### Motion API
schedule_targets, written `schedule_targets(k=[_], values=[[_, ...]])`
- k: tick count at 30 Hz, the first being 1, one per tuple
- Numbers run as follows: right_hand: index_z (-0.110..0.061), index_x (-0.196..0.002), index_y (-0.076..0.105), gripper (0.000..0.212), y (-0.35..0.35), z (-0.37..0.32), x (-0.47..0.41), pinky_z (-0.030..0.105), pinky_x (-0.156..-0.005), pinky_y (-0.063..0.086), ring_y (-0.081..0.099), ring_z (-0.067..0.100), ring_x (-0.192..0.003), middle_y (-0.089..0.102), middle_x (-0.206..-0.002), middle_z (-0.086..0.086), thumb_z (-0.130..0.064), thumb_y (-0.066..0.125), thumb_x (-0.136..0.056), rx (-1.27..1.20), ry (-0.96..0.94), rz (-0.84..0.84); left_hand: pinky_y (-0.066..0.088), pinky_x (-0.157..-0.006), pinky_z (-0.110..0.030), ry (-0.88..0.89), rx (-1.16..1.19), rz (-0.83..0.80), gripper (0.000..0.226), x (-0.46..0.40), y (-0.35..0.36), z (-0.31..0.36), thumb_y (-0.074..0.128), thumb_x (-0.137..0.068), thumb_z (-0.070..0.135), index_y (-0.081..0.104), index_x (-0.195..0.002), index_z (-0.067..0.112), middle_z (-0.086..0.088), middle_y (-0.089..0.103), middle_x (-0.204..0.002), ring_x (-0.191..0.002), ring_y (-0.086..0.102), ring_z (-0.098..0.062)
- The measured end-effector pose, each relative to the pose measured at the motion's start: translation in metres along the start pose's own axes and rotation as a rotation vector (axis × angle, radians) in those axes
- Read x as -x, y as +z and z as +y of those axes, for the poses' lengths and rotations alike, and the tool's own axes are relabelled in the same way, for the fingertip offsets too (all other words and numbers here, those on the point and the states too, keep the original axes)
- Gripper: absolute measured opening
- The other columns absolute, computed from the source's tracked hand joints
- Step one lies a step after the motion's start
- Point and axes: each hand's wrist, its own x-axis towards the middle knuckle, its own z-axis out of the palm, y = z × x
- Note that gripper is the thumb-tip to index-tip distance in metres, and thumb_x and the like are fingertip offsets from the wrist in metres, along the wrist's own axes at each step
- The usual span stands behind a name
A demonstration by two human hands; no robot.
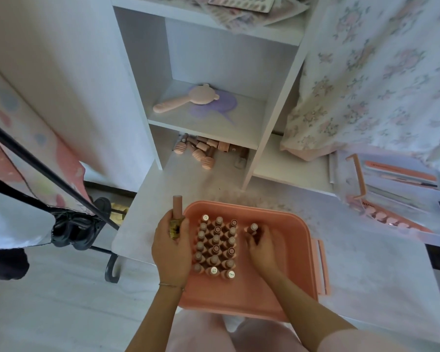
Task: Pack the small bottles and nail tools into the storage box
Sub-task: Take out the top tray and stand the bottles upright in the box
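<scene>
A pink storage box [277, 283] sits on the white desk in front of me. Several small bottles [216, 247] stand upright in tight rows in its left part. My left hand [172, 250] is at the box's left rim, closed around a bottle with a tall pinkish cap and yellowish glass [177, 214]. My right hand [261, 246] is inside the box, fingers closed on a small dark bottle [253, 228] standing just right of the rows. More loose bottles [203, 149] lie in a heap in the bottom shelf compartment behind the box.
A white shelf unit [214, 118] rises behind the box, holding a pink hand mirror [188, 100]. At right lies an open clear case with a pink handle [358, 174] and nail tools. A floral curtain [379, 72] hangs at right. A black rack [61, 189] stands left.
</scene>
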Motion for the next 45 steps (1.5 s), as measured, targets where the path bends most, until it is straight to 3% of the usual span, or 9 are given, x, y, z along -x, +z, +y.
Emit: schedule_targets(k=[4, 10, 13, 19, 28, 35, 41, 43, 45], values=[[-0.015, -0.099, 0.049, 0.018, 0.000, -0.001, -0.001, 0.041, -0.092, 0.044, 0.056, 0.027, -0.101, 0.056, -0.110, 0.015, -0.005, 0.057, -0.086, -0.011, -0.036, -0.016, 0.035, -0.079, -0.026, -0.005, -0.013, 0.014, 0.021, 0.000, 0.001, -0.001, 0.052, -0.089, 0.028, 0.058, -0.106, 0.018, 0.004, 0.062, -0.098, -0.091, 0.055, -0.015], [-0.011, -0.103, 0.051, 0.018, 0.003, 0.002, -0.004, 0.034, -0.088, 0.044, 0.055, 0.024, -0.100, 0.057, -0.112, 0.014, -0.008, 0.058, -0.087, -0.023, -0.030, -0.015, 0.036, -0.076, -0.024, 0.012, -0.025, 0.031, 0.015, 0.001, 0.003, -0.001, 0.053, -0.090, 0.026, 0.058, -0.103, 0.021, 0.008, 0.060, -0.093, -0.088, 0.055, -0.015], [-0.008, -0.108, 0.052, 0.022, 0.004, 0.003, -0.005, 0.034, -0.089, 0.044, 0.056, 0.024, -0.101, 0.057, -0.113, 0.015, -0.007, 0.058, -0.087, -0.032, -0.043, -0.013, 0.034, -0.072, -0.016, 0.020, -0.022, 0.041, 0.011, 0.001, 0.003, -0.001, 0.053, -0.090, 0.026, 0.057, -0.101, 0.027, 0.012, 0.059, -0.091, -0.088, 0.055, -0.013], [-0.013, -0.106, 0.051, 0.019, 0.005, 0.006, -0.003, 0.026, -0.085, 0.040, 0.055, 0.019, -0.099, 0.057, -0.113, 0.011, -0.007, 0.056, -0.088, -0.049, -0.077, -0.018, 0.033, -0.070, -0.011, 0.034, -0.028, 0.057, 0.012, 0.002, 0.004, -0.001, 0.054, -0.089, 0.025, 0.057, -0.100, 0.027, 0.014, 0.058, -0.089, -0.087, 0.055, -0.013], [-0.009, -0.108, 0.053, 0.020, 0.008, 0.006, -0.004, 0.032, -0.089, 0.043, 0.055, 0.024, -0.103, 0.057, -0.113, 0.013, -0.007, 0.056, -0.087, -0.048, -0.093, -0.003, 0.032, -0.070, -0.011, 0.040, -0.024, 0.059, 0.012, 0.003, 0.005, 0.000, 0.055, -0.090, 0.023, 0.055, -0.099, 0.031, 0.019, 0.056, -0.086, -0.086, 0.053, -0.011], [-0.018, -0.103, 0.050, 0.021, 0.006, 0.007, -0.004, 0.032, -0.089, 0.044, 0.056, 0.022, -0.102, 0.057, -0.113, 0.011, -0.009, 0.059, -0.086, -0.076, -0.089, -0.014, 0.032, -0.070, -0.011, 0.055, -0.022, 0.062, 0.015, 0.004, 0.005, 0.002, 0.055, -0.089, 0.022, 0.051, -0.096, 0.036, 0.024, 0.054, -0.084, -0.082, 0.052, -0.007], [-0.010, -0.119, 0.047, 0.037, -0.012, 0.010, 0.002, 0.028, -0.082, 0.042, 0.053, 0.014, -0.094, 0.050, -0.118, 0.005, -0.015, 0.063, -0.085, 0.008, -0.016, -0.011, 0.035, -0.071, -0.015, 0.083, -0.036, 0.024, 0.013, 0.004, 0.004, -0.004, 0.054, -0.089, 0.030, 0.058, -0.101, 0.025, 0.012, 0.060, -0.088, -0.086, 0.055, -0.012], [-0.011, -0.115, 0.049, 0.032, -0.023, 0.006, 0.008, 0.025, -0.077, 0.041, 0.052, 0.010, -0.087, 0.053, -0.113, 0.003, -0.012, 0.061, -0.085, 0.011, 0.012, 0.027, 0.036, -0.072, -0.014, 0.107, -0.038, -0.017, 0.025, 0.007, 0.003, -0.003, 0.051, -0.086, 0.039, 0.059, -0.106, 0.025, 0.011, 0.062, -0.093, -0.088, 0.056, -0.006], [-0.016, -0.101, 0.052, 0.016, -0.035, -0.005, 0.017, 0.021, -0.070, 0.041, 0.054, 0.008, -0.083, 0.059, -0.102, 0.001, -0.013, 0.059, -0.087, -0.031, -0.005, 0.043, 0.038, -0.075, -0.010, 0.126, -0.024, -0.074, 0.023, 0.009, 0.003, 0.002, 0.055, -0.086, 0.037, 0.057, -0.109, 0.031, 0.018, 0.061, -0.095, -0.092, 0.056, 0.003]])
